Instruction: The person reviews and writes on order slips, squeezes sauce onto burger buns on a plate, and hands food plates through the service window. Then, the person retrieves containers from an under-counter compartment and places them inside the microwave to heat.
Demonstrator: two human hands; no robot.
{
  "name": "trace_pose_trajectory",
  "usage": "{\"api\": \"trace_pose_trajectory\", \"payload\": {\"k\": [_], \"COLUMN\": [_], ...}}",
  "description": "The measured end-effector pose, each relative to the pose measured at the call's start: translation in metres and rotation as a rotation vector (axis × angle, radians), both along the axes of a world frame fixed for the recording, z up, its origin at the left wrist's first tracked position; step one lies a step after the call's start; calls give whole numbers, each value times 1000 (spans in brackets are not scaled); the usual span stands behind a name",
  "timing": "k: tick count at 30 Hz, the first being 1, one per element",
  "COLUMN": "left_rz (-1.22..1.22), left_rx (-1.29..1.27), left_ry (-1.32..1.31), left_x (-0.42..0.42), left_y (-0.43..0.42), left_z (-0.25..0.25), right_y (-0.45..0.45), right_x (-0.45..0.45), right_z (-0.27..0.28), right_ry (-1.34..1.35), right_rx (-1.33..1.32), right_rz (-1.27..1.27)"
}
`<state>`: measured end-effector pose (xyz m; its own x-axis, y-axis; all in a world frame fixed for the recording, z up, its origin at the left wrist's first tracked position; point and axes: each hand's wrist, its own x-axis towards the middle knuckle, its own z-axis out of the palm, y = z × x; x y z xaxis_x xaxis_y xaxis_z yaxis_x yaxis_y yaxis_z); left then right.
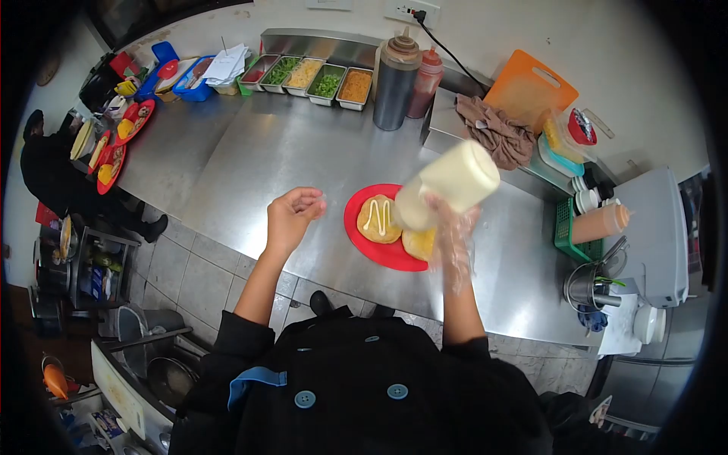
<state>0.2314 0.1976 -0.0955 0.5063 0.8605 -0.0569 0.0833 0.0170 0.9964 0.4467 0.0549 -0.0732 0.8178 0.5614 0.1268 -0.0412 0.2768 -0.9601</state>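
Gripping a squeeze bottle [447,186] of pale cream sauce, the right hand [453,224] is closed around its side, above the right part of the red plate [379,256]. That hand wears a clear plastic glove [457,262]. The bottle is tilted, its base up and away from the plate and its other end low over the plate; the nozzle itself cannot be made out.

On the left half of the plate lies a round bun [370,232] with a zigzag of sauce [377,215] across its top. On the right half is a second, yellowish bun [418,244], partly covered by the bottle and the right hand.

The left hand [296,212] is just left of the plate and apart from it, its fingers loosely curled and the grip open.

The plate sits on a steel counter [288,152]. Well beyond the plate stand metal trays [321,100] of chopped food, a dark sauce bottle [396,83] and a red sauce bottle [426,83]. Beyond the plate to the right are a brown cloth [497,129] and an orange cutting board [531,83]; well right of the plate is a green basket [565,235]. Far left of the plate, a person [57,167] in dark clothes is near two more red plates [107,189] of food.
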Motion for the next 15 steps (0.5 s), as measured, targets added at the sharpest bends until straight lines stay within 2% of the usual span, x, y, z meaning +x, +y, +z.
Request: {"api": "trace_pose_trajectory", "payload": {"k": [4, 10, 15], "left_rz": [-18, -45, -215], "left_rx": [83, 130, 139], "left_ry": [108, 159, 59], "left_x": [3, 19, 35], "left_y": [0, -6, -25], "left_z": [-12, -2, 0], "right_y": [1, -7, -22], "right_x": [6, 9, 16], "right_z": [2, -2, -4], "right_ry": [23, 16, 129], "right_rx": [-20, 68, 78], "right_rz": [-34, -90, -189]}}
